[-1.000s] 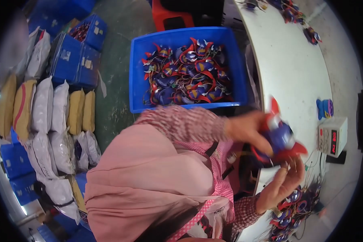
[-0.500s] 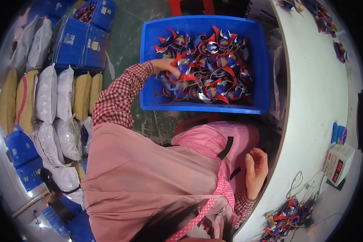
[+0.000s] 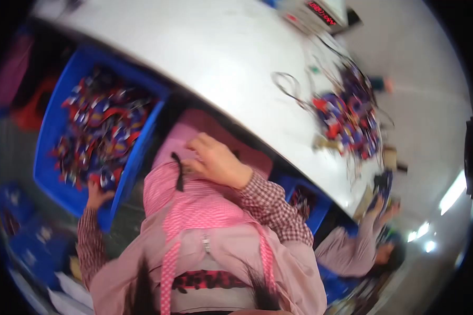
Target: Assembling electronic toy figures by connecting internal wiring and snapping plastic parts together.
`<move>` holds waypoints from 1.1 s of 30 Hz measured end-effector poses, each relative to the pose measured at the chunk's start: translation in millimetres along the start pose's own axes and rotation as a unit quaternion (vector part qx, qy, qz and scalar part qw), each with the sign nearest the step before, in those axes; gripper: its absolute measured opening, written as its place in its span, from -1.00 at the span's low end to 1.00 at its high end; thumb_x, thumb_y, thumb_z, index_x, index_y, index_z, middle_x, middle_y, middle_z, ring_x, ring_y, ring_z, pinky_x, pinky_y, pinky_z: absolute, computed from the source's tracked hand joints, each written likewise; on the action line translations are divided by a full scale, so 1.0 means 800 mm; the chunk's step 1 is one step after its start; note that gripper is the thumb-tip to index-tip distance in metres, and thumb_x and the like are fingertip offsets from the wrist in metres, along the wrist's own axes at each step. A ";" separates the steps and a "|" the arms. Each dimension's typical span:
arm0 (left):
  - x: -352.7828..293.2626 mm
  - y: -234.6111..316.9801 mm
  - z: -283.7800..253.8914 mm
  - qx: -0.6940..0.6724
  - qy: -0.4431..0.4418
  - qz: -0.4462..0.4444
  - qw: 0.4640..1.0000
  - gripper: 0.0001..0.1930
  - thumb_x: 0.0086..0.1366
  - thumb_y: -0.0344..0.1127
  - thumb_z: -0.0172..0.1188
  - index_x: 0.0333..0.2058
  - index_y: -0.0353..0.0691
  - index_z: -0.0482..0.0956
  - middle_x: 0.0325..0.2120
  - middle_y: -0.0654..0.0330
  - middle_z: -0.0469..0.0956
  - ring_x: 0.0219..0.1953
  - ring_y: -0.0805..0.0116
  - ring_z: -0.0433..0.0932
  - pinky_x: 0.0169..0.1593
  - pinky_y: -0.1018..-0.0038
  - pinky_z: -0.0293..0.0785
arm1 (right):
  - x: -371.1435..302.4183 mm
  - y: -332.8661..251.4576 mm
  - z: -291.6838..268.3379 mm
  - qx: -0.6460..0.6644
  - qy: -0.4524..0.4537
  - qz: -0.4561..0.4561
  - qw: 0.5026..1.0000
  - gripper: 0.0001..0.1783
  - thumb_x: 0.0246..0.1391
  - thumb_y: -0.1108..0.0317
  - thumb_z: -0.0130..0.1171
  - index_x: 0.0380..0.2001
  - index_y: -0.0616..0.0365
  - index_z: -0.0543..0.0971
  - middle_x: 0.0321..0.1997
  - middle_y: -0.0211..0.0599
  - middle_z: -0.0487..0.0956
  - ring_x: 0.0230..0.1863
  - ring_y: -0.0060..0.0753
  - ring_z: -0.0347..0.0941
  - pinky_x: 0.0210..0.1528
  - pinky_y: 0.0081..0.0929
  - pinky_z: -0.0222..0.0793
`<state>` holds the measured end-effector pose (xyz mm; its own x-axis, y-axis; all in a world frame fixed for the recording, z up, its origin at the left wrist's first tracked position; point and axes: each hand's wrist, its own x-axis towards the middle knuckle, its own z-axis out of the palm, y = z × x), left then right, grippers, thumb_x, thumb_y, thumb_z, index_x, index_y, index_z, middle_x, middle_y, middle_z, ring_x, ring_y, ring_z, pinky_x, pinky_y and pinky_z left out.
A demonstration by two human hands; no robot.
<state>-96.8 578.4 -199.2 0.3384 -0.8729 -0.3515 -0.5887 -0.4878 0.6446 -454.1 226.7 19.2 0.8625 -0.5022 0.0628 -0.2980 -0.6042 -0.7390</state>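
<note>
My left hand (image 3: 96,192) reaches into the near end of a blue plastic bin (image 3: 51,131) on the floor to my left. The bin is full of small red and blue pieces (image 3: 97,126), and my fingers rest among them; blur hides whether they grip any. My right hand (image 3: 216,161) lies on my lap against the pink apron (image 3: 194,220), fingers loosely bent beside a black strap (image 3: 179,173), with nothing in it. Both sleeves are red-checked.
A curved white table (image 3: 215,58) runs across in front of me, with a heap of red-blue pieces and wires (image 3: 347,116) and a small box with a red digit display (image 3: 320,11). Another blue bin (image 3: 302,199) sits under the table. Another person in pink (image 3: 352,247) works at lower right.
The view has swung round sharply. My left hand has come from the middle of the bin to its near end. My right hand has moved from beside the table edge onto my lap.
</note>
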 end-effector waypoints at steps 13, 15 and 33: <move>0.147 0.591 -0.043 -0.097 -0.164 0.310 0.932 -0.68 0.17 -0.41 0.16 -0.08 -0.31 0.44 -0.41 0.24 0.43 -0.41 0.52 0.40 -0.29 0.58 0.38 | -0.261 0.031 -0.253 0.096 0.599 0.187 0.773 -0.85 0.19 0.44 -0.04 -0.22 0.30 0.43 -0.41 -0.34 0.47 -0.43 -0.61 0.36 -0.35 -0.67 0.31; 0.183 0.708 0.029 -0.132 -0.208 0.420 0.874 -0.66 0.16 -0.35 0.18 -0.07 -0.28 0.44 -0.49 0.24 0.43 -0.45 0.50 0.41 -0.35 0.57 0.36 | -0.273 0.056 -0.292 0.093 0.585 0.174 0.787 -0.81 0.15 0.43 0.05 -0.21 0.32 0.43 -0.39 -0.36 0.48 -0.44 -0.63 0.34 -0.38 -0.70 0.26; 0.278 0.918 0.233 0.179 -0.174 0.453 0.856 0.00 -0.17 0.17 0.34 0.13 -0.28 0.04 -0.16 -0.15 0.32 -0.19 -0.06 0.46 -0.14 0.23 0.44 | -0.124 0.252 -0.449 -0.232 -0.076 0.367 0.897 -0.68 -0.12 0.30 0.12 -0.28 0.25 0.57 -0.35 -0.02 0.58 -0.29 -0.15 0.53 -0.25 -0.37 0.42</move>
<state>-590.8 24.1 69.2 -0.5782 -0.8149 -0.0397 -0.7024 0.4725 0.5324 -746.9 -67.6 105.0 0.3987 -0.8012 -0.4462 -0.9170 -0.3551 -0.1818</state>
